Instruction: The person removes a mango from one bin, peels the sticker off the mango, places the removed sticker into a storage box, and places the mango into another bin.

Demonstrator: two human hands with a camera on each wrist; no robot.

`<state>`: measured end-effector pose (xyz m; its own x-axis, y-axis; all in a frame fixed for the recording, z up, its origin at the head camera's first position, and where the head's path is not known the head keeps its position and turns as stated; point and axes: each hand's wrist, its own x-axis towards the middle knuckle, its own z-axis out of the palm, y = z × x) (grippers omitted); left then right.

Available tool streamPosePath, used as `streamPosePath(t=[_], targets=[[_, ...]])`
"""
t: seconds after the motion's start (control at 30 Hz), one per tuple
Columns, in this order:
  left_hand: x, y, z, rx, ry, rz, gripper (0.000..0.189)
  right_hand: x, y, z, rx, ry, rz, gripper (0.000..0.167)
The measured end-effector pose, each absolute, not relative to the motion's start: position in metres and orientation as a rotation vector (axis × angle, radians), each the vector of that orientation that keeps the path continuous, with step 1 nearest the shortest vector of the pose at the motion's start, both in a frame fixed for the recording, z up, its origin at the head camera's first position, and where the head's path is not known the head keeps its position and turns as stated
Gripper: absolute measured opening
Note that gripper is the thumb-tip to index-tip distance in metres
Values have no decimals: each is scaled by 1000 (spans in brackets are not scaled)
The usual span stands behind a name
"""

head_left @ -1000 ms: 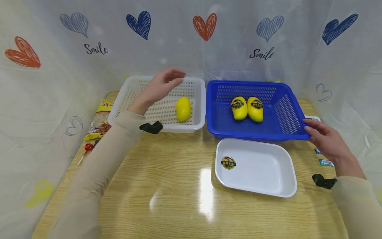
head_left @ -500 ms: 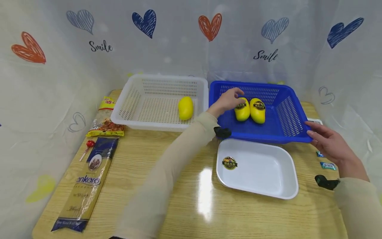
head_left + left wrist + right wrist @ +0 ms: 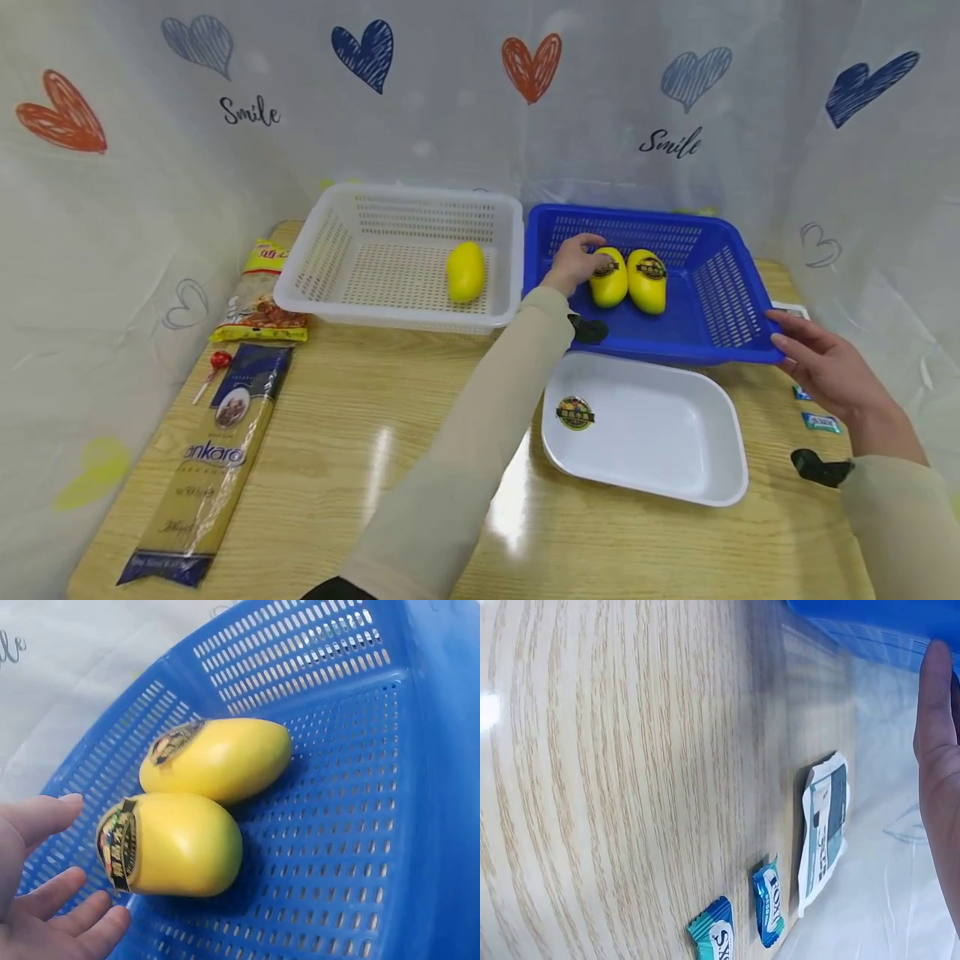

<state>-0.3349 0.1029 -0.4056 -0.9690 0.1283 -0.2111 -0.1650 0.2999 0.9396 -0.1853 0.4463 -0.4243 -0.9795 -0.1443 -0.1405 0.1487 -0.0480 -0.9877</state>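
Two yellow mangoes with black and gold stickers lie side by side in the blue basket (image 3: pixel 652 339): the left mango (image 3: pixel 609 287) and the right mango (image 3: pixel 647 292). My left hand (image 3: pixel 576 265) reaches over the basket's left side. In the left wrist view its thumb and fingers (image 3: pixel 94 915) are spread around the stickered end of the nearer mango (image 3: pixel 187 844), with a gap between. My right hand (image 3: pixel 836 375) grips the basket's front right corner, thumb and index finger at the rim. A third mango (image 3: pixel 466 272) lies in the white basket (image 3: pixel 390 315).
In front of the blue basket stands a white tray (image 3: pixel 660 442) with a sticker. At left lie a spaghetti pack (image 3: pixel 213 467), a lollipop (image 3: pixel 220 360) and a snack bag (image 3: pixel 262 292). Small wrapped candies (image 3: pixel 767 902) and a white packet (image 3: pixel 825 825) lie at right.
My left hand has moved right, from above the white basket into the blue basket beside the left mango. The right hand stays at the blue basket's corner.
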Motion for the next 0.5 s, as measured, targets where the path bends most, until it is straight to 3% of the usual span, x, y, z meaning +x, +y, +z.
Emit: streamPosePath(t=[0.5], targets=[[-337,104,-411,39,2126,1522,50,-186,446,-427,-48,1957,-2180,43]])
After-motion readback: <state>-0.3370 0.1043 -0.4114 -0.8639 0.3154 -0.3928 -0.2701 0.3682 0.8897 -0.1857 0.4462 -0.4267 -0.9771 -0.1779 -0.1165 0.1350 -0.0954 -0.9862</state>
